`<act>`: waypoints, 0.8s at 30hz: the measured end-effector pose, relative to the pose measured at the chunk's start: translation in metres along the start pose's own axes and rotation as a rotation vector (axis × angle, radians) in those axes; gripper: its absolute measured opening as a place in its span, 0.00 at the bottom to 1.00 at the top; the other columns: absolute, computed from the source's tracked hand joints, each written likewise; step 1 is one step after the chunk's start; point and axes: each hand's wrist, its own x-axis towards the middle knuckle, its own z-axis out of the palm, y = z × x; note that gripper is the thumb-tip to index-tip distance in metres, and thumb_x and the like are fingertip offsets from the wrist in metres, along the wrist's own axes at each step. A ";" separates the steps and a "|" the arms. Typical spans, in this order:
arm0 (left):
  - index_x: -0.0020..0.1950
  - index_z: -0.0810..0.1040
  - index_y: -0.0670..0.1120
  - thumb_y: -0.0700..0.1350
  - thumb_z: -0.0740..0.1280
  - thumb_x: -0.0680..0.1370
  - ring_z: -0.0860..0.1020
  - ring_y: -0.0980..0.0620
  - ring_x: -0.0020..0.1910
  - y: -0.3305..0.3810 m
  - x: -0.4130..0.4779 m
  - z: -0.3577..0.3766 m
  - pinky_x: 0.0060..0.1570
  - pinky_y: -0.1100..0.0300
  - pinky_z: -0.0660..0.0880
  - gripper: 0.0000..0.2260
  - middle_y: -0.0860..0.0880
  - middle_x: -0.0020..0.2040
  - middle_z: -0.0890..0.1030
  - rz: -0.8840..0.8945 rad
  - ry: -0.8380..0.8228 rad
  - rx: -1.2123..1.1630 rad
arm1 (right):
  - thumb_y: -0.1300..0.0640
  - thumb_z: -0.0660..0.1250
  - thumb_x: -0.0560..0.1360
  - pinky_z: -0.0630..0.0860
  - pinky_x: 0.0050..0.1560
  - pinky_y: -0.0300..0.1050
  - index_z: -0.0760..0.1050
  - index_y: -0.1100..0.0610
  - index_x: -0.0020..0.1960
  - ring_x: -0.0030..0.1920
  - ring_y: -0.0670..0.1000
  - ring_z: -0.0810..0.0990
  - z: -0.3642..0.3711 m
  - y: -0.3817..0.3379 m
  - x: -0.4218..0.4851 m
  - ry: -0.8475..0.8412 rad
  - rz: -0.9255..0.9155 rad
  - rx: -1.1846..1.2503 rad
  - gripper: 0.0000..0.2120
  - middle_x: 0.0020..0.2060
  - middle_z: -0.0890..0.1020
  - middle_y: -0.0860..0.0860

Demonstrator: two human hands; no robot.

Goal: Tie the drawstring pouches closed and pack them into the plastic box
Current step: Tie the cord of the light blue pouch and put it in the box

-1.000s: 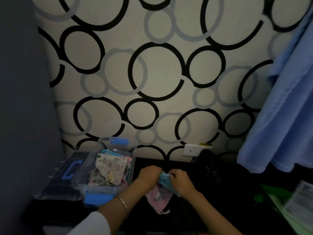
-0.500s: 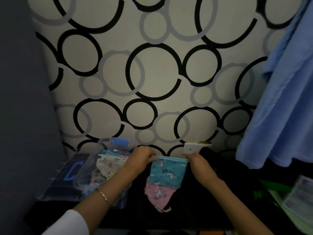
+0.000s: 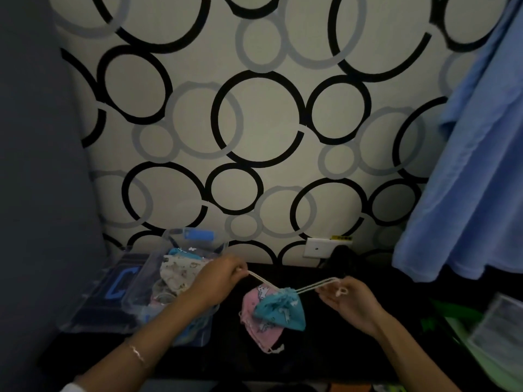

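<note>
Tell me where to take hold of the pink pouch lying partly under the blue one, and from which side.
Pinch the pink pouch at its bare lower-left edge, coming in from the near left. It lies flat, and the blue pouch covers its upper right, with the taut cords stretched across above. That edge looks the freest.

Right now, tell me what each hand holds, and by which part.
Both hold the blue pouch by its drawstring cords only: the left hand pinches one end, the right hand the other.
</note>
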 end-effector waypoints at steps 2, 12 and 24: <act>0.43 0.77 0.52 0.46 0.65 0.80 0.77 0.58 0.40 0.010 0.000 0.003 0.44 0.58 0.75 0.06 0.53 0.41 0.79 -0.073 -0.037 -0.265 | 0.62 0.57 0.73 0.71 0.65 0.56 0.73 0.61 0.32 0.57 0.62 0.80 0.014 0.001 0.003 -0.098 0.016 0.271 0.13 0.44 0.82 0.62; 0.53 0.82 0.36 0.44 0.67 0.78 0.81 0.55 0.48 0.045 -0.004 0.012 0.48 0.62 0.79 0.11 0.38 0.56 0.82 -0.327 -0.200 -1.027 | 0.62 0.67 0.72 0.80 0.50 0.49 0.80 0.64 0.53 0.48 0.54 0.82 0.069 0.024 0.038 -0.064 0.085 0.304 0.11 0.47 0.81 0.59; 0.57 0.82 0.41 0.43 0.66 0.80 0.79 0.57 0.45 0.064 0.020 0.040 0.44 0.71 0.74 0.09 0.49 0.46 0.83 -0.277 -0.081 -0.870 | 0.56 0.63 0.74 0.62 0.29 0.36 0.82 0.51 0.33 0.25 0.43 0.66 0.093 0.026 0.012 -0.216 0.024 -0.833 0.14 0.23 0.69 0.43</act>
